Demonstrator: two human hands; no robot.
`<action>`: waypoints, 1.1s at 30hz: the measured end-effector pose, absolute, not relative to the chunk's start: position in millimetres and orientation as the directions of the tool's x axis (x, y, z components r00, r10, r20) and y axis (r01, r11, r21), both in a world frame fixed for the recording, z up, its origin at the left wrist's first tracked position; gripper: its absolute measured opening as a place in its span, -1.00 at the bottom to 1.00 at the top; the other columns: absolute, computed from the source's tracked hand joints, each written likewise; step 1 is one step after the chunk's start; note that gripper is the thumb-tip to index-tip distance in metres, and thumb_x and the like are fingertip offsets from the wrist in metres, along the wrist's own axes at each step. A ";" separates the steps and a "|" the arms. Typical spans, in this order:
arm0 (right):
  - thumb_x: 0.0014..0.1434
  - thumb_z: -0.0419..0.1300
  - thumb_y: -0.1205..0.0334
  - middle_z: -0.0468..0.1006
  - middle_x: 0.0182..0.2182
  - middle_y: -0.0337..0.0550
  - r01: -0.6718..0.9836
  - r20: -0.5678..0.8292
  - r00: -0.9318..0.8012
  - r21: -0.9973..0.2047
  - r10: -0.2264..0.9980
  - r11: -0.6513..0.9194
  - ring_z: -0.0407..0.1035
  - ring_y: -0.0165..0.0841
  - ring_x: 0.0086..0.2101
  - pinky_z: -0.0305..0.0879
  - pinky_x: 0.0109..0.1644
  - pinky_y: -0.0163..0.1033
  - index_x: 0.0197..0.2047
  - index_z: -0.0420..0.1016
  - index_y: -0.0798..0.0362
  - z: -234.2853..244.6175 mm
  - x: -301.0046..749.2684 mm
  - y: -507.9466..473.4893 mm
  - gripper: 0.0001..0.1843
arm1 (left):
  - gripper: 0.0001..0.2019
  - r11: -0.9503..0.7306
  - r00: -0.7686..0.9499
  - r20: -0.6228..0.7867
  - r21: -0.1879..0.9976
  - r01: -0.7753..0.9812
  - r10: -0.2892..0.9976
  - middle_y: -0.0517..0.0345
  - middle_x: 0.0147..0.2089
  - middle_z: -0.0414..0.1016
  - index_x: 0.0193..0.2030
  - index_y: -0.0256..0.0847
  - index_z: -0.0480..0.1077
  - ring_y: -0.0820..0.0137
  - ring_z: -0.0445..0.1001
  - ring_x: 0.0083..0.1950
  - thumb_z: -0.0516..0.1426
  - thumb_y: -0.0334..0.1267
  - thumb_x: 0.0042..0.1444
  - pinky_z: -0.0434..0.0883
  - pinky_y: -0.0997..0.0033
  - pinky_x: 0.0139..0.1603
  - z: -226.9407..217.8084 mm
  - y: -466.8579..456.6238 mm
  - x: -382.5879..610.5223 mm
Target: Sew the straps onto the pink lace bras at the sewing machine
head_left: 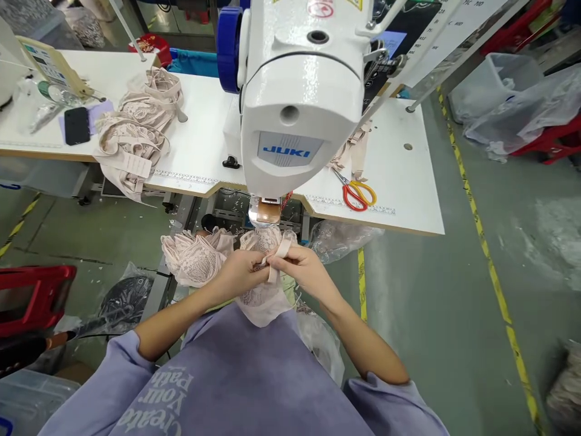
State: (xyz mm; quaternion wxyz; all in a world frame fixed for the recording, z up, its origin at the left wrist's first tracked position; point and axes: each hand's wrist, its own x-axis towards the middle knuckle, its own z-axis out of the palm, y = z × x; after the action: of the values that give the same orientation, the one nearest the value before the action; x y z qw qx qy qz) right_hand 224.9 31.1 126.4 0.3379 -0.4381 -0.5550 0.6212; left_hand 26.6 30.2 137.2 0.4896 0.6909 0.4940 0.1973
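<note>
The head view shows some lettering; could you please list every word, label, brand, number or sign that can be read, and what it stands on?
"JUKI": nameplate of the sewing machine.
"Create Your Path": lavender shirt.
Too small or blurred to read: white board, control panel, tag on the lace pile, ruler strips.
Cut off, unreadable: red sticker, yellow sticker.
</note>
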 end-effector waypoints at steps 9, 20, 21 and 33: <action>0.08 0.41 -0.09 0.65 -0.31 -0.17 -0.154 -0.256 -0.308 -0.937 0.916 -0.314 0.46 -0.32 -0.32 0.42 -0.20 -0.21 -0.27 0.72 -0.04 124.5 228.1 68.6 -0.70 | -0.72 -0.205 0.265 0.098 0.886 0.415 0.959 0.15 -0.35 0.46 -0.02 -0.22 0.40 0.45 0.36 -0.43 0.06 -0.06 0.35 0.28 0.49 -0.41 116.2 31.8 28.2; 0.11 0.35 0.02 0.47 -0.58 -0.28 0.172 -0.090 -0.183 -0.983 0.979 -0.058 0.34 -0.41 -0.51 0.35 -0.37 -0.28 -0.38 0.56 0.03 128.6 243.5 147.5 -0.75 | -0.67 -0.173 0.312 0.004 0.840 0.515 0.950 0.09 -0.15 0.68 0.15 -0.18 0.53 0.43 0.56 -0.34 0.05 -0.23 0.37 0.39 0.53 -0.36 154.6 76.6 17.4; 0.11 0.34 0.05 0.45 -0.59 -0.30 0.217 -0.036 -0.163 -0.976 0.986 0.000 0.35 -0.40 -0.50 0.35 -0.35 -0.27 -0.38 0.54 0.02 127.8 241.4 152.3 -0.79 | -0.67 -0.160 0.314 -0.010 0.845 0.511 0.949 0.08 -0.13 0.68 0.15 -0.18 0.53 0.42 0.57 -0.34 0.05 -0.23 0.36 0.40 0.53 -0.35 155.2 76.6 18.0; 0.14 0.24 -0.04 0.59 -0.08 0.08 0.416 0.220 -0.101 -0.877 0.970 0.242 0.47 -0.05 -0.05 0.41 0.05 0.04 -0.13 0.50 0.06 105.3 220.9 177.0 -0.64 | -0.67 -0.186 0.344 -0.008 0.829 0.527 0.939 0.09 -0.13 0.69 0.13 -0.21 0.55 0.37 0.63 -0.23 0.04 -0.25 0.37 0.44 0.50 -0.27 162.5 75.9 25.6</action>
State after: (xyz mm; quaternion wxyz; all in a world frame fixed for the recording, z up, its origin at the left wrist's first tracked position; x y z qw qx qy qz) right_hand 220.9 177.0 105.3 0.4221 -0.5208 -0.6654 0.3283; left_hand 25.6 75.9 162.5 0.3872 0.7225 0.5071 0.2662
